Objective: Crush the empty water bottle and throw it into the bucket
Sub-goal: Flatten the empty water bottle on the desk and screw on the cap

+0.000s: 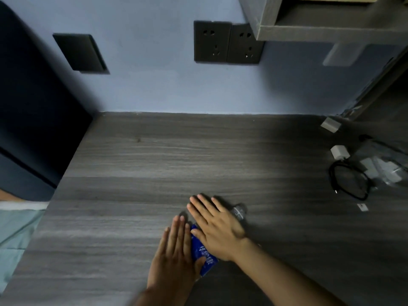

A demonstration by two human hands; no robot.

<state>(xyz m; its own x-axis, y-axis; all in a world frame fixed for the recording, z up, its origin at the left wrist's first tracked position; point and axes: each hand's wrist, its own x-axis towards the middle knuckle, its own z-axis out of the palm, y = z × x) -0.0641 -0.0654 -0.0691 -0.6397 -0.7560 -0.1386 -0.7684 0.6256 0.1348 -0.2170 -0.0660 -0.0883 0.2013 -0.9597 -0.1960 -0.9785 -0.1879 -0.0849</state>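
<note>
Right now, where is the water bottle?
In the head view, the water bottle lies on the wooden desk near its front edge, pressed flat under the left hand and the right hand.

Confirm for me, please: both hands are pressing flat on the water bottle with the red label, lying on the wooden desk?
Not quite: the head view shows the label is blue, not red. Otherwise yes, the left hand and right hand press flat on the water bottle lying on the wooden desk.
</note>
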